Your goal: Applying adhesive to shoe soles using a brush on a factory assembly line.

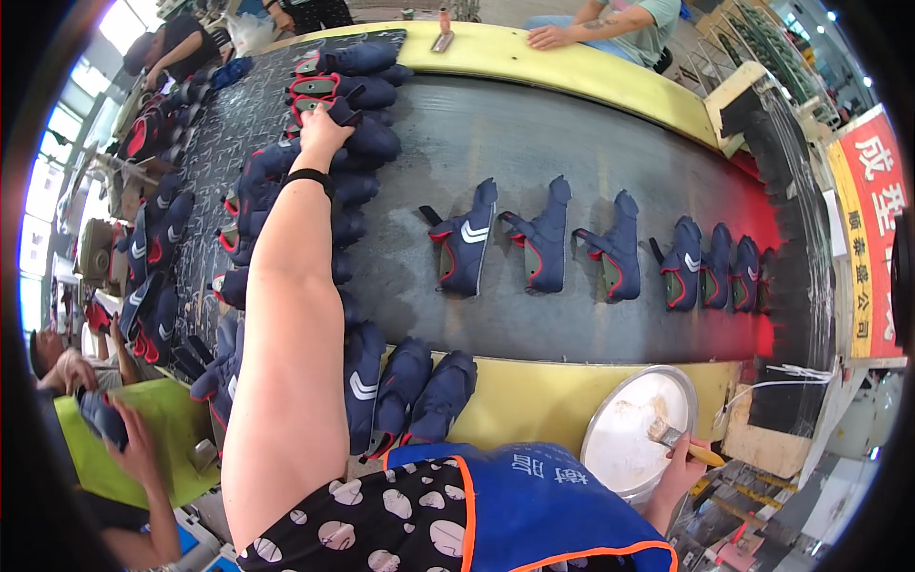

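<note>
Left hand touches a navy shoe, upper left, grip unclear; right hand holds a brush, lower right.

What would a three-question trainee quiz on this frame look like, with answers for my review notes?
1. True or false: the left hand is at a navy shoe in the crowded cluster, not at the spaced-out shoes on the dark surface.
2. What does the right hand hold?
3. The apron with orange edging is: a) green, b) blue, c) yellow.

Key: 1. True. 2. A brush, its bristle end over the round white pan. 3. b.
</note>
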The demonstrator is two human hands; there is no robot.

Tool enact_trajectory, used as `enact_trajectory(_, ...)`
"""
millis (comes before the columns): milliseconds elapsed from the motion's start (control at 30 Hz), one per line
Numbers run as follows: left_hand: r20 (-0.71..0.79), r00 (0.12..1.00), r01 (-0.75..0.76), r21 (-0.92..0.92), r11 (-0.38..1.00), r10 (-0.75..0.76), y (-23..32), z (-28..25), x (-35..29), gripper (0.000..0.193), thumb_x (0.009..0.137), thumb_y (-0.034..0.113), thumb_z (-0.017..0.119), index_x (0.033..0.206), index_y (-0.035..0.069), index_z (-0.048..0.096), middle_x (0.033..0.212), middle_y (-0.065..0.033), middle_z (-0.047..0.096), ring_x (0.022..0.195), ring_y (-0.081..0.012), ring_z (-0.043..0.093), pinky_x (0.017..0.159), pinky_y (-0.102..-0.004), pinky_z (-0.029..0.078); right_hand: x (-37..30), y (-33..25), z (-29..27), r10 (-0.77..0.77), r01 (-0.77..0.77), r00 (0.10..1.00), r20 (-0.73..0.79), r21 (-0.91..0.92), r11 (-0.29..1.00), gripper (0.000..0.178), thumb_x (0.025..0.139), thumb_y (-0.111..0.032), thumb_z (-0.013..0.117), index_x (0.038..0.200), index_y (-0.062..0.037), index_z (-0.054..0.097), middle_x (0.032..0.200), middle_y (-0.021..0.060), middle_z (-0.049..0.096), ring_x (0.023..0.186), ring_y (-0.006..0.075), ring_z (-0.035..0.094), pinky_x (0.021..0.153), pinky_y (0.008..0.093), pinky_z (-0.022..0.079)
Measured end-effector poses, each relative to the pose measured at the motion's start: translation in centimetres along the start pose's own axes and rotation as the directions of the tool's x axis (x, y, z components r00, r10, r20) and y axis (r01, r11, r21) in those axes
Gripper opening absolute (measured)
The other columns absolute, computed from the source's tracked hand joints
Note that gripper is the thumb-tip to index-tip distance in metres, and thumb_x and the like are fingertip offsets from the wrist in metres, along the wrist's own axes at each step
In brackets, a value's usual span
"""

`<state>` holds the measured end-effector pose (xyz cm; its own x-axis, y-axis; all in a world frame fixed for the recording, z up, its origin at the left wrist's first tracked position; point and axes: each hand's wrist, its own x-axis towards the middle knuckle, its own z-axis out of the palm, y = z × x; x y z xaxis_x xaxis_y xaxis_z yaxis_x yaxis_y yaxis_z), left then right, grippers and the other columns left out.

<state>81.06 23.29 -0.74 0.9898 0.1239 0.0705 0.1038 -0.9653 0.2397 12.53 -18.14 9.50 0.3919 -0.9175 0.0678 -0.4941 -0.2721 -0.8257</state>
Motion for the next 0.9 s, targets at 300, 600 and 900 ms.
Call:
enact_trajectory(300,-0.123,0.980,-0.167,-0.114,0.979,0.153,2.1,1.9,-1.6,0.032,0.082,0.034,0.079,0.100,0.008,0.077,0.104,-0.0149,0.071,0.105,-0.0334,0.068,0.093,-0.0425,0.053,-0.9,-0.3,-1.0,-0.033,0.032,0.999,-0.009,-0.029,0.999,0.016,0.099,-0.007,0.065,0.089,-0.0039,0.053,0.071,-0.0003,0.053,0.061,0.0055,0.050,0.056,0.0209,0.039)
enact_trajectory(600,0.594,0.740,0.331,-0.729,0.599,0.315,11.1,-0.4,-21.9,0.018,0.089,0.017,0.077,0.095,0.000,0.071,0.082,-0.0068,0.072,0.062,-0.0163,0.065,0.059,-0.0277,0.049,-2.1,0.1,-1.6,-0.016,0.017,1.000,-0.014,0.039,0.999,0.012,0.098,-0.007,0.066,0.092,-0.0023,0.056,0.074,0.0014,0.057,0.063,0.0072,0.053,0.059,0.0213,0.044)
enact_trajectory(900,0.983,0.056,0.900,-0.125,0.418,0.173,10.6,2.8,-45.2,0.012,0.101,0.014,0.062,0.107,0.004,0.064,0.093,-0.0085,0.069,0.079,-0.0233,0.068,0.068,-0.0358,0.058,-4.1,6.7,-2.7,-0.047,0.027,0.994,0.098,0.189,0.982,0.014,0.094,-0.006,0.072,0.091,-0.0008,0.059,0.079,0.0027,0.062,0.073,0.0072,0.058,0.065,0.0238,0.048)
